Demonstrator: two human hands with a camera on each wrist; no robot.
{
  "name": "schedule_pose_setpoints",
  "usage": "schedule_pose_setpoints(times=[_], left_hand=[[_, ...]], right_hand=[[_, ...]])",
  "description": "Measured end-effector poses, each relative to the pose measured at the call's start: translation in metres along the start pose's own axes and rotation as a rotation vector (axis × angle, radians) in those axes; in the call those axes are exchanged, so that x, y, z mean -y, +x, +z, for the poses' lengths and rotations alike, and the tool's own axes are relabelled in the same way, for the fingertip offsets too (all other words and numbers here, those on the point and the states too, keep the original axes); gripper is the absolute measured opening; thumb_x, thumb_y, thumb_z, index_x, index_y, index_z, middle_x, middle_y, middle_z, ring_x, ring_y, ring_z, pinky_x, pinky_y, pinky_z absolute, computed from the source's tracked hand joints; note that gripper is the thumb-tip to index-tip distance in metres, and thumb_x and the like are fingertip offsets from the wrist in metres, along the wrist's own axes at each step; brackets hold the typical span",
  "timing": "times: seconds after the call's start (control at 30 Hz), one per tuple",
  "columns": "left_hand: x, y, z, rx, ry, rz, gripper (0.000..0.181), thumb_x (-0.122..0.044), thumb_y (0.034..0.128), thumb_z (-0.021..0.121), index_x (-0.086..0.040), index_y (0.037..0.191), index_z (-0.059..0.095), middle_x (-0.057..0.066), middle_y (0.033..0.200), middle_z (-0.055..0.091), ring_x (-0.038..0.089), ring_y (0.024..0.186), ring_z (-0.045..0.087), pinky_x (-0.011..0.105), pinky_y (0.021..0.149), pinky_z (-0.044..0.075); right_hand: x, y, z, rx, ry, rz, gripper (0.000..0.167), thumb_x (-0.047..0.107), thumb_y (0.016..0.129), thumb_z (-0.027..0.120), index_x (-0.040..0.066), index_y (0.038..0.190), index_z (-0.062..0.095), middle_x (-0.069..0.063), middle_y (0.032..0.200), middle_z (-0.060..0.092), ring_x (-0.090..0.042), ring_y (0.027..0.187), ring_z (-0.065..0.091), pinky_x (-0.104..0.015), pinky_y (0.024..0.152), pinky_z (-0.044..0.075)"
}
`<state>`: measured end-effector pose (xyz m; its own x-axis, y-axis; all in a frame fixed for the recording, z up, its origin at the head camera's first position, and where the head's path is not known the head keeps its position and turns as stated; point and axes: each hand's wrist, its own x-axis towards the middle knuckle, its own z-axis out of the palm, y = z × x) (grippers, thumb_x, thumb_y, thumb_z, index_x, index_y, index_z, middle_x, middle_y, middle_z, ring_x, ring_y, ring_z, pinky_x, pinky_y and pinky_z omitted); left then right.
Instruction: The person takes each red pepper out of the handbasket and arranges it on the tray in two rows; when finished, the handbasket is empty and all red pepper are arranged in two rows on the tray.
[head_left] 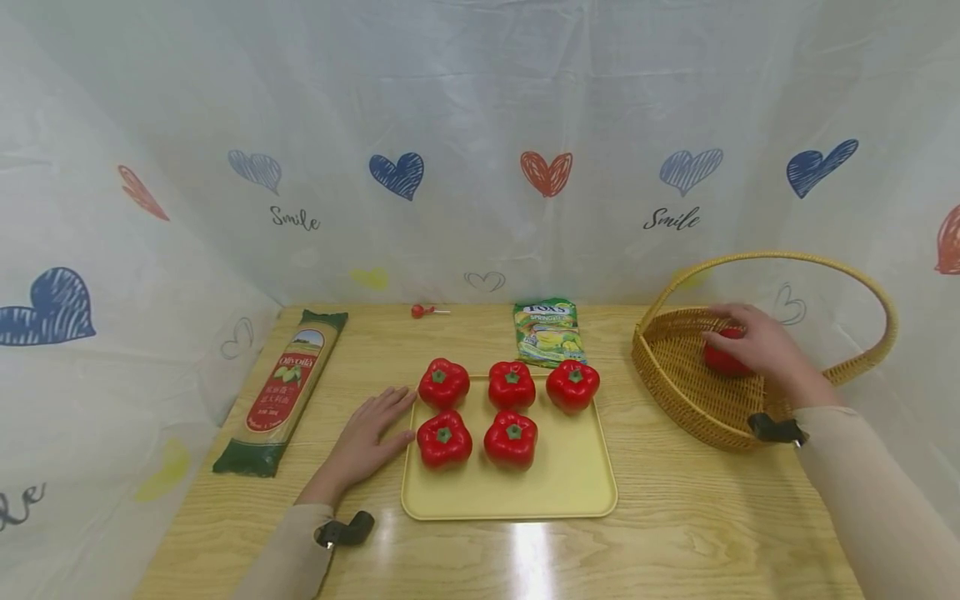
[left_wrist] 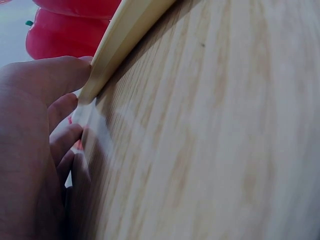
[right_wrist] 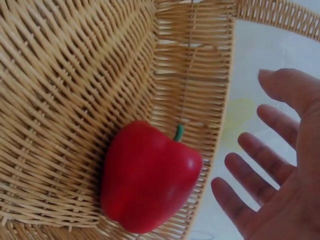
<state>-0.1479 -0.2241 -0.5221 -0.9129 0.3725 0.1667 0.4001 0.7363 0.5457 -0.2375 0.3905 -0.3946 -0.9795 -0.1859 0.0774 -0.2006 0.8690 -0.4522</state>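
Inside the wicker basket [head_left: 678, 404] lies a red bell pepper [right_wrist: 150, 180] with a green stem. My right hand [head_left: 765, 343] hovers over it, fingers spread and apart from the pepper in the right wrist view. Several more red bell peppers [head_left: 510, 439] stand stem up on a pale yellow tray [head_left: 555, 490]. On the left, my left hand [head_left: 367, 442] rests beside the tray with its fingers extended. In the left wrist view its thumb touches the tray's edge [left_wrist: 117, 45].
A long pack of pasta [head_left: 281, 392] lies at the table's left side. Behind the tray are a red lollipop [head_left: 417, 311] and a green candy bag [head_left: 550, 333]. The basket's tall handle [head_left: 780, 255] arches over the right side. A white sheet with hearts [head_left: 465, 100] hangs behind the table.
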Motion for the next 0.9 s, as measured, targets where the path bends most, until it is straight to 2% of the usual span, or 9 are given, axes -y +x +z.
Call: schedule_pose_setpoints(times=[0.23,0.4,0.57,0.77,0.9], left_hand=[[0.001,0.001,0.001,-0.006,0.003,0.012,0.063,-0.041,0.0988,0.063,-0.017,0.155,0.046,0.009,0.161,0.040,0.035,0.152,0.027,0.056,0.124,0.015],[0.000,0.001,0.001,-0.007,0.003,0.015,0.063,-0.040,0.0986,0.063,-0.016,0.155,0.046,0.010,0.161,0.040,0.036,0.151,0.027,0.057,0.124,0.015],[0.001,0.002,0.001,-0.008,0.016,0.019,0.063,-0.040,0.0988,0.063,-0.017,0.155,0.046,0.009,0.161,0.039,0.035,0.151,0.027,0.056,0.124,0.015],[0.001,0.001,0.001,-0.004,0.012,0.011,0.063,-0.041,0.0988,0.063,-0.018,0.155,0.046,0.009,0.161,0.039,0.034,0.152,0.027,0.056,0.124,0.015],[0.002,0.001,0.001,-0.003,0.010,0.006,0.063,-0.041,0.0989,0.063,-0.018,0.155,0.046,0.008,0.161,0.039,0.034,0.152,0.027,0.056,0.124,0.015]], right_hand=[[-0.012,0.004,0.001,0.089,-0.027,0.054,0.058,0.029,0.098,0.069,-0.005,0.141,0.050,-0.038,0.147,0.037,-0.061,0.132,0.035,-0.075,0.107,0.028],[-0.022,0.006,0.003,0.136,-0.028,0.082,0.059,0.028,0.097,0.070,-0.004,0.142,0.049,-0.039,0.146,0.036,-0.061,0.129,0.038,-0.074,0.105,0.032],[-0.027,0.006,0.003,0.163,-0.031,0.079,0.064,0.025,0.096,0.072,-0.008,0.144,0.045,-0.042,0.143,0.038,-0.060,0.123,0.043,-0.072,0.099,0.040],[-0.027,0.006,0.004,0.190,-0.018,0.084,0.064,0.020,0.093,0.075,-0.010,0.141,0.047,-0.041,0.139,0.044,-0.060,0.122,0.046,-0.072,0.100,0.040],[-0.030,0.006,0.007,0.193,-0.063,0.054,0.059,0.015,0.090,0.076,-0.011,0.136,0.051,-0.041,0.138,0.046,-0.060,0.119,0.048,-0.072,0.099,0.041]])
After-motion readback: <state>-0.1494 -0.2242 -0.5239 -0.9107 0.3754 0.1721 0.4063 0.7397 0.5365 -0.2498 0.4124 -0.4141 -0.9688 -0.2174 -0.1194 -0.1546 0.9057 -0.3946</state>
